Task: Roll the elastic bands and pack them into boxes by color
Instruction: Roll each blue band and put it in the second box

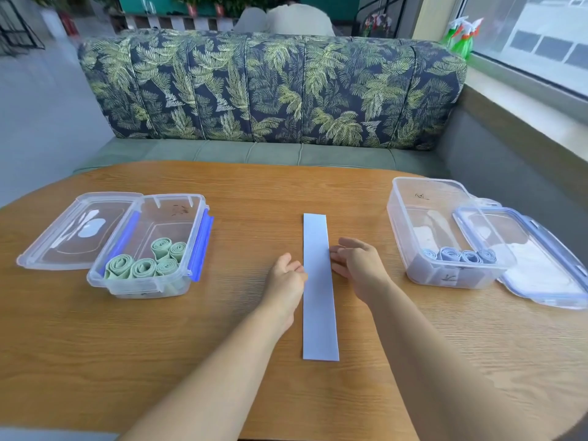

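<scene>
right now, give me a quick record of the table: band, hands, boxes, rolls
flat band: blue band lies unrolled, lengthwise, mid-table
left hand: left hand at the band's left edge, fingers relaxed
right hand: right hand at the band's right edge, fingers relaxed
left box: left box open, holds five green rolls; left lid lies flat on its left
right box: right box open, holds four blue rolls; right lid rests against its right side
surface: wooden table
</scene>
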Tool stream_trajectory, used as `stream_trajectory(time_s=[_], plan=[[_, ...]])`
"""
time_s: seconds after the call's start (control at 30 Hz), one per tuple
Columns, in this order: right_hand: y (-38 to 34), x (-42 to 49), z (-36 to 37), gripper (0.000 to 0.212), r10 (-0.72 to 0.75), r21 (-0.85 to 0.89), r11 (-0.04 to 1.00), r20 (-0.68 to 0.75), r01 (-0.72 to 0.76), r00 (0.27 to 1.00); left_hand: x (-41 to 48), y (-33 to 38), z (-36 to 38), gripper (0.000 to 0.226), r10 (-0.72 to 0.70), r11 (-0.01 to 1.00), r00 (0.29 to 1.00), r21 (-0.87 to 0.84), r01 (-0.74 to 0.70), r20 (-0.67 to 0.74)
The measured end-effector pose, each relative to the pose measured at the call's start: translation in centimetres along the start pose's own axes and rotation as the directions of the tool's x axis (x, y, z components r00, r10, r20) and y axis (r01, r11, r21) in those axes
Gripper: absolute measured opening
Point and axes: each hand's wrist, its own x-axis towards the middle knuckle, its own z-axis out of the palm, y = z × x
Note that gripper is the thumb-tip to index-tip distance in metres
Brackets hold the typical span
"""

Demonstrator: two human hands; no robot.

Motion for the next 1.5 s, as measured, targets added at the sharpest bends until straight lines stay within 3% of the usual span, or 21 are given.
stream_trajectory(time_s=[0.23, 0.6, 0.7, 0.8, 0.87, 0.93, 1.0, 1.13, 1.5], plan=[[1.6, -2.8, -2.7, 0.037, 0.004, 0.036, 0.999, -0.018, -0.004, 1.0, -1.0, -0.2, -1.6, 0.054, 0.018, 1.0, 1.0, 0.003, -0.018, -0.006], [4.9, -9.7, -5.4, 0.024, -0.179, -0.27, 0.945, 0.044, 0.184, 0.983, -4.5, -1.1, -4.4, 0.021, 0.098, 0.991, 0.995, 0.094, -0.098, 0.001], [5.2, -11.0, -5.4, 0.021, -0.391, -0.512, 0.774, 0.078, 0.373, 0.917, -5.8, -1.3, -5.1, 0.019, 0.273, 0.923, 0.962, 0.28, -0.263, 0.001], [5.7, -12.0, -5.4, 0.017, -0.508, -0.773, 0.38, 0.285, 0.508, 0.813, -7.3, -1.9, -5.5, 0.018, 0.407, 0.783, 0.909, 0.479, -0.396, 0.087], [6.4, -12.2, -5.2, 0.014, -0.527, -0.788, 0.168, 0.436, 0.592, 0.73, -8.1, -2.7, -5.5, 0.016, 0.42, 0.694, 0.898, 0.59, -0.412, 0.134], [7.3, -12.2, -5.1, 0.012, -0.542, -0.759, 0.049, 0.525, 0.649, 0.656, -8.7, -3.4, -5.3, 0.018, 0.437, 0.601, 0.885, 0.68, -0.42, 0.16], [8.1, -11.8, -5.0, 0.012, -0.56, -0.748, -0.002, 0.55, 0.664, 0.619, -9.2, -4.0, -4.9, 0.018, 0.442, 0.512, 0.877, 0.749, -0.42, 0.189], [8.3, -11.2, -4.8, 0.015, -0.565, -0.754, -0.014, 0.547, 0.657, 0.617, -9.9, -4.4, -4.6, 0.005, 0.451, 0.385, 0.855, 0.808, -0.446, 0.257], [7.8, -10.5, -4.3, 0.01, -0.531, -0.741, 0.002, 0.568, 0.672, 0.628, -8.1, -4.5, -3.7, 0.008, 0.422, 0.282, 0.844, 0.836, -0.47, 0.332]])
